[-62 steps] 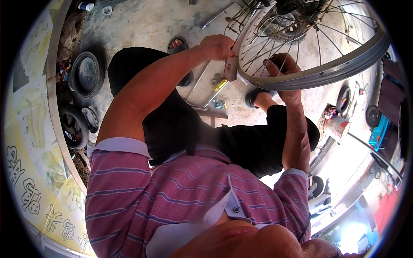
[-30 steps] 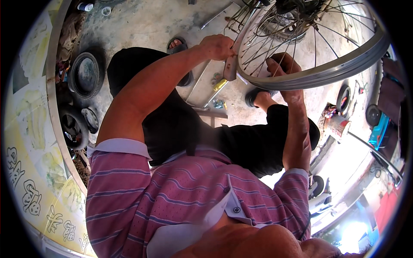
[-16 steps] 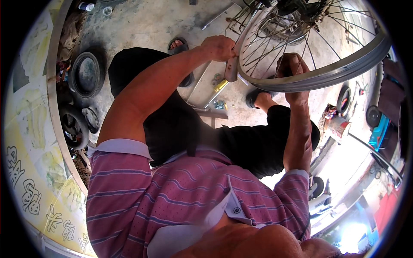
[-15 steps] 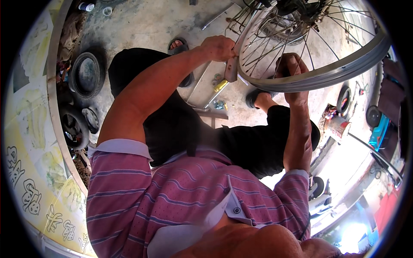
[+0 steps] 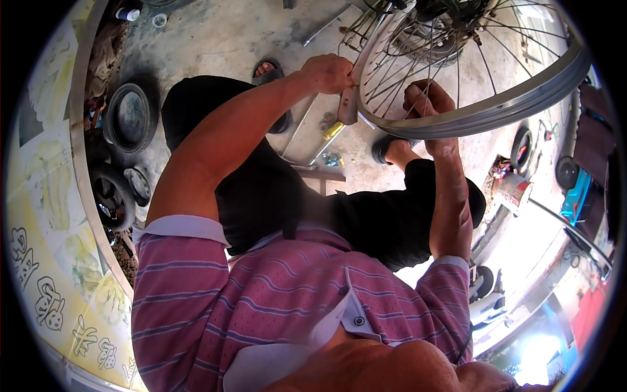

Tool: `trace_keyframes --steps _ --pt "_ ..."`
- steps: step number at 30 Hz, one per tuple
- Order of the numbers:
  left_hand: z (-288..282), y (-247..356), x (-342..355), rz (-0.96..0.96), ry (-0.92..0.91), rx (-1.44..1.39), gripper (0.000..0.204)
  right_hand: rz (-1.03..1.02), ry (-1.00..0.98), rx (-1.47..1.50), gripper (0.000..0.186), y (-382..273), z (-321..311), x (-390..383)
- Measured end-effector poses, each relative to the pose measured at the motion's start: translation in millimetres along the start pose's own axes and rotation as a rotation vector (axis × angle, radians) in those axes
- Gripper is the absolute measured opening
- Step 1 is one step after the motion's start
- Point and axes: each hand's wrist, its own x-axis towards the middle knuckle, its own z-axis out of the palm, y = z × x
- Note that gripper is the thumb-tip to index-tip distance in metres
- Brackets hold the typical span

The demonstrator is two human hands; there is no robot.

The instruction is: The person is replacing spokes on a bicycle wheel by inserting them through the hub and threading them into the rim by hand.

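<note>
A bare silver bicycle wheel rim (image 5: 496,111) with thin spokes (image 5: 486,62) and a dark hub (image 5: 450,14) stands in front of me at the upper right. My left hand (image 5: 328,73) is closed in a fist at the rim's left side, by a flat metal bracket (image 5: 349,106); its grip is hidden. Behind the near part of the rim, my right hand (image 5: 432,104) reaches up among the spokes. Its thumb and fingers are curled together close to the rim's inner edge, and what they pinch is too small to make out.
Below the bracket, a yellow-handled tool (image 5: 333,130) and metal bars (image 5: 320,174) lie on the concrete floor. Old tires (image 5: 130,116) rest along the left wall. A tin bucket (image 5: 513,193) stands at right, near another small tire (image 5: 522,149).
My right hand has shifted a little left along the inner rim, its thumb and fingers curling differently. The left fist stays by the bracket. The whole view moves slightly.
</note>
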Motion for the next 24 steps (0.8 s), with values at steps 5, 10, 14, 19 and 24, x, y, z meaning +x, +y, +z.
trace_keyframes --steps 5,10,14,19,24 --pt "-1.4 2.2 0.3 -0.001 -0.01 -0.01 0.041 0.038 0.006 0.034 0.031 1.3 11.0 -1.3" --pt "-0.8 0.4 -0.2 -0.009 -0.002 -0.01 0.042 0.021 0.01 -0.258 0.031 7.2 3.9 6.2" --pt "-1.4 -0.4 -0.3 -0.019 -0.021 -0.016 0.041 -0.02 0.107 -0.204 0.027 12.2 -9.8 15.1" --pt "3.9 0.6 1.0 0.004 -0.018 -0.016 0.041 -0.569 0.102 -0.423 0.024 10.6 -19.0 16.3" --pt "7.1 -6.5 2.5 0.018 0.041 -0.006 0.043 -0.068 0.082 -0.199 0.03 -5.2 -12.9 8.4"
